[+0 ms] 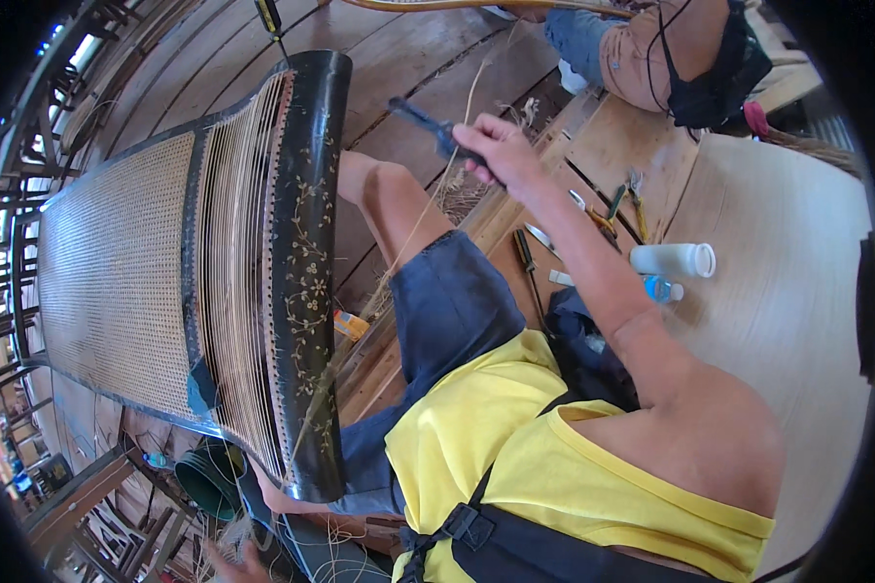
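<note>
A dark chair frame (311, 223) painted with gold vines and flowers lies across my legs. Many pale cane strands (233, 194) are stretched side by side next to its row of holes. Beyond them is a finished woven cane panel (117, 272). Raised over my knee, my right hand (501, 151) is closed around a dark tool (423, 119), too blurred to name exactly. A long loose cane strand (418, 228) passes by it. Part of my left hand (238, 565) shows low at the left, fingers apart, near tangled strands. A yellow-and-black screwdriver (268, 15) stands at the frame's top corner.
To my right are a screwdriver (525, 251), pliers (638, 202), a white cylindrical container (666, 259) and a blue-labelled bottle (662, 289) by a pale board (778, 321). Another person (642, 58) sits at the far right. A green bucket (209, 481) stands lower left.
</note>
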`<control>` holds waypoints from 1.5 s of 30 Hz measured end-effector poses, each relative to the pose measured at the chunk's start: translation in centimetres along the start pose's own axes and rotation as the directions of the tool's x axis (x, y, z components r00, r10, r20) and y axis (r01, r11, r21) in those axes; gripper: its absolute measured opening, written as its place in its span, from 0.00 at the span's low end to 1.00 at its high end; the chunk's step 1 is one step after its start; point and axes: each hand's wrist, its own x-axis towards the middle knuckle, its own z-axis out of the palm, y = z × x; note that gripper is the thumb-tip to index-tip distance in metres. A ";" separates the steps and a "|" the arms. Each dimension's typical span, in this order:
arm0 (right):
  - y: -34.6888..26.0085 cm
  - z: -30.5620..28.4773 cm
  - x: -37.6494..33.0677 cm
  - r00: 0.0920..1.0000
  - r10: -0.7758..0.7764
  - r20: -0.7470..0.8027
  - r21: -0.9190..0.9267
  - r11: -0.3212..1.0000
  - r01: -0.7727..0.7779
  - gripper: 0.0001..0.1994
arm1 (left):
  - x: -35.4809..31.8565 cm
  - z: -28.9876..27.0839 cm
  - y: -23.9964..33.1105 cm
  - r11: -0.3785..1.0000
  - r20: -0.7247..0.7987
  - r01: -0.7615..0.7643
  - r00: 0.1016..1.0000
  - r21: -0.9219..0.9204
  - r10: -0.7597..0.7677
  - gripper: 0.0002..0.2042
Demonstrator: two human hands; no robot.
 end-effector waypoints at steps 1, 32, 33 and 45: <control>0.1 1.7 -1.2 1.000 -0.029 0.001 -0.012 1.000 0.029 0.13 | 4.1 -2.5 4.9 0.916 0.079 0.268 0.963 -0.298 -0.256 0.30; 0.4 0.3 2.0 0.998 0.016 0.056 -0.107 0.994 -0.010 0.12 | 0.9 4.8 11.6 0.395 0.561 0.548 0.822 -0.737 -0.094 0.10; 0.4 2.2 1.1 0.996 0.002 0.092 -0.129 0.992 0.010 0.13 | 1.7 2.5 11.4 0.330 0.499 0.539 0.842 -0.775 -0.203 0.17; 3.5 6.7 -6.7 0.950 -0.297 0.090 -0.338 0.888 0.310 0.12 | 18.4 0.6 37.3 0.054 0.400 0.433 0.771 -0.900 0.495 0.25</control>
